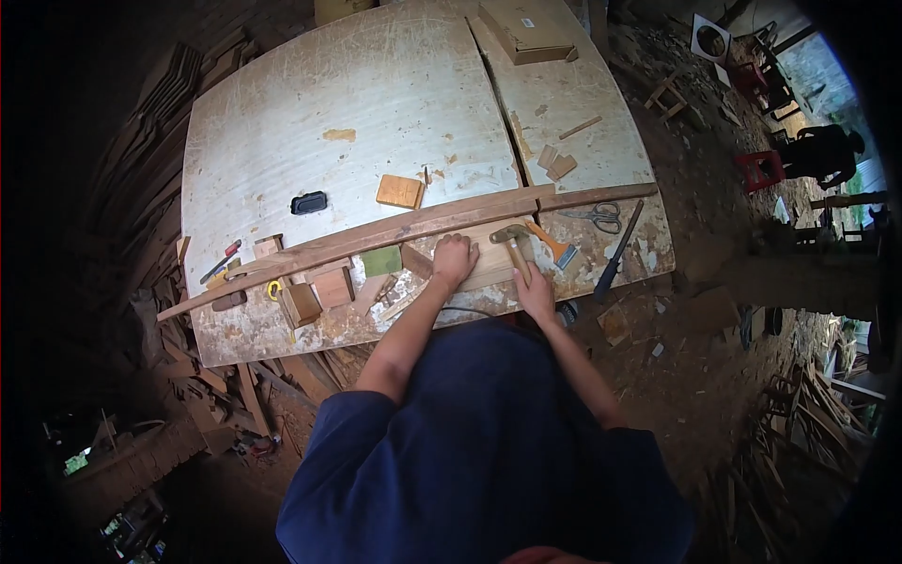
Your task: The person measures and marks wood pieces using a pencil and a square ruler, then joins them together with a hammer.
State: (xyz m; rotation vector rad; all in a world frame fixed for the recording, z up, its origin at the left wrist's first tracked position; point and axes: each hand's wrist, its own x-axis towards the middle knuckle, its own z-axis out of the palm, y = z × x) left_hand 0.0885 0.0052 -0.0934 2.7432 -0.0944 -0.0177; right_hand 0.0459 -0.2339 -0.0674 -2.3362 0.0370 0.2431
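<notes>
My right hand (536, 293) is closed around the handle of a hammer (519, 256), whose metal head lies over a pale wooden board (490, 269) at the table's near edge. Left of it, my left hand (455, 260) rests on the same board with its fingers curled together; what they grip, if anything, is hidden. A brown wood block (416, 261) stands close beside my left hand. Just right of the hammer head lies an orange-handled scraper or brush (552, 246). A long wooden strip (376, 232) runs across the table beyond both hands.
On the worktable (329, 85) are scissors (601, 217), a blue-handled file-like tool (615, 254), a black tray (308, 202), an orange-brown block (400, 192) and a cardboard box (526, 36). Several wood offcuts and a green piece (381, 260) lie left. Another person (827, 155) is at far right.
</notes>
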